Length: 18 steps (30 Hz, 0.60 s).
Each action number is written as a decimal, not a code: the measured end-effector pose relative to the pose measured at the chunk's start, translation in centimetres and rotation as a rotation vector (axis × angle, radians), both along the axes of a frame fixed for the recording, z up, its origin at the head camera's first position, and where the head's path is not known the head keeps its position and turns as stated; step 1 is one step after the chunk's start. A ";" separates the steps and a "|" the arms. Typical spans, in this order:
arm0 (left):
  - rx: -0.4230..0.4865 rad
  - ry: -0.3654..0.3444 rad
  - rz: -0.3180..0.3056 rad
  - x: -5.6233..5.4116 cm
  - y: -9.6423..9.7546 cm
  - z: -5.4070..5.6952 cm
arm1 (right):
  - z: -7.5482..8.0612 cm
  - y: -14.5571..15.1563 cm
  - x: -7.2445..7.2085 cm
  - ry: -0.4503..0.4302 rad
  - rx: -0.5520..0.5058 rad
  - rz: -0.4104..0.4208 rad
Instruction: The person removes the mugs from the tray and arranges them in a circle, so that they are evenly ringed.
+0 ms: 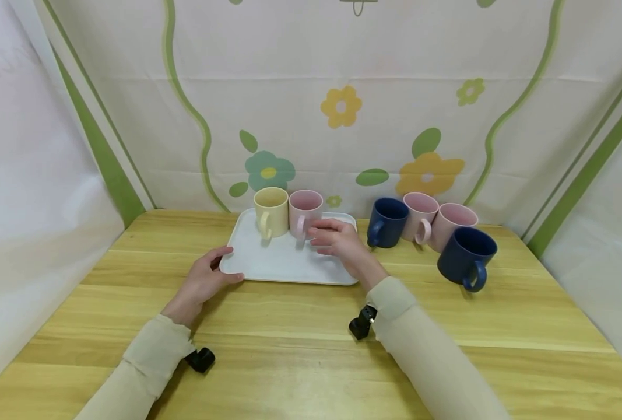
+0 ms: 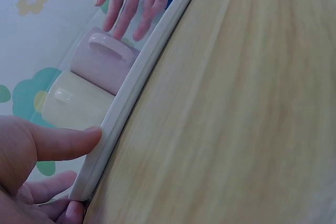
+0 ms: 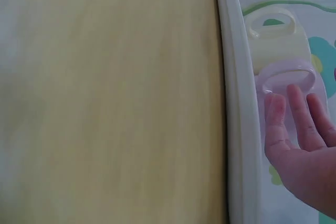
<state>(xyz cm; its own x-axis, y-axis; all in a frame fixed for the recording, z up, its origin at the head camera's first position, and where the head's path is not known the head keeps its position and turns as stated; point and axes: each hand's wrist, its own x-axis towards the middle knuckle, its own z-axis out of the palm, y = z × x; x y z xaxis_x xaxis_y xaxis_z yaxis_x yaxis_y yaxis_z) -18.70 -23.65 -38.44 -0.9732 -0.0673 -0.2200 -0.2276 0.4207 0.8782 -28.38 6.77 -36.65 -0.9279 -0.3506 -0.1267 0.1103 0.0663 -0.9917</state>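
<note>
My left hand (image 1: 206, 281) holds the front left corner of a white tray (image 1: 281, 262), with the thumb on its front edge and the other fingers along its left side. On the tray, a yellow mug (image 1: 277, 217) and a pink mug (image 1: 296, 211) stand upright side by side at the back, handles towards me. My right hand (image 1: 344, 248) hovers over the right part of the tray, fingers loosely extended beside the pink mug's handle (image 3: 289, 66). Nothing is in that hand's grasp.
Right of the tray stand a dark blue mug (image 1: 392, 224), two pink mugs (image 1: 420, 205) close together, and another dark blue mug (image 1: 460, 256) nearer to me. A patterned curtain (image 1: 300, 116) hangs behind the wooden table (image 1: 290, 361).
</note>
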 end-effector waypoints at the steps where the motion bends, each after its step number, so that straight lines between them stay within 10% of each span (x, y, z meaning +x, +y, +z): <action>1: 0.001 0.001 -0.003 0.0 0.0 0.0 | 0.0 -0.3 -0.1 -0.011 0.000 -0.003; 18: 0.001 -0.005 -0.005 -0.2 -0.2 -0.1 | -0.3 -3.2 -0.5 -0.097 -0.026 0.014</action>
<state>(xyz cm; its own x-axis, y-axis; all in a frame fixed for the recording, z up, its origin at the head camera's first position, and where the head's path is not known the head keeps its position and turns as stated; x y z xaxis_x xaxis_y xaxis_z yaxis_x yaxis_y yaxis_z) -18.93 -23.84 -38.58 -0.9723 -0.0624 -0.2254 -0.2304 0.4206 0.8775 -28.83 3.62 -36.93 -0.9067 -0.3681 -0.2059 0.2047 0.0427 -0.9779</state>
